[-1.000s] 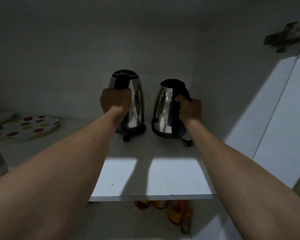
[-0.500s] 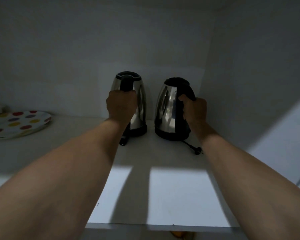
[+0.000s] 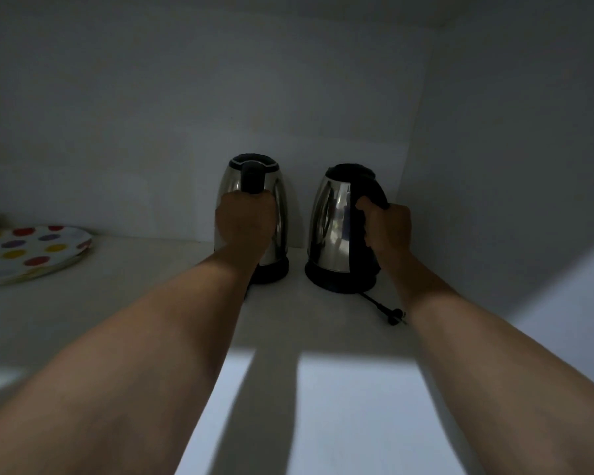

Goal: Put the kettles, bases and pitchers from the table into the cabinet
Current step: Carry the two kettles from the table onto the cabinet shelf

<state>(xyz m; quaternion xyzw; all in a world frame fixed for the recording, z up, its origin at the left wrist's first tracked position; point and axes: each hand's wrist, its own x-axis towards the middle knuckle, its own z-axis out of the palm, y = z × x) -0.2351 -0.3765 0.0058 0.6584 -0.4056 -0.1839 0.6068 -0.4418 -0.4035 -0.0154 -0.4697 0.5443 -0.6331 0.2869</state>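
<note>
While left hand (image 3: 244,228) and right hand (image 3: 388,231) grip the two kettles (image 3: 333,228) side by side, careless release could snag the loose cord (image 3: 381,305).

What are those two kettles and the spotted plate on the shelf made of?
Left kettle and right kettle: bodies look like polished steel, mirror-bright with sharp reflections; handles, lids and bases are matte black, probably plastic. Spotted plate: glossy white with coloured dots, either glazed ceramic or melamine; the dim light leaves it open.
</note>
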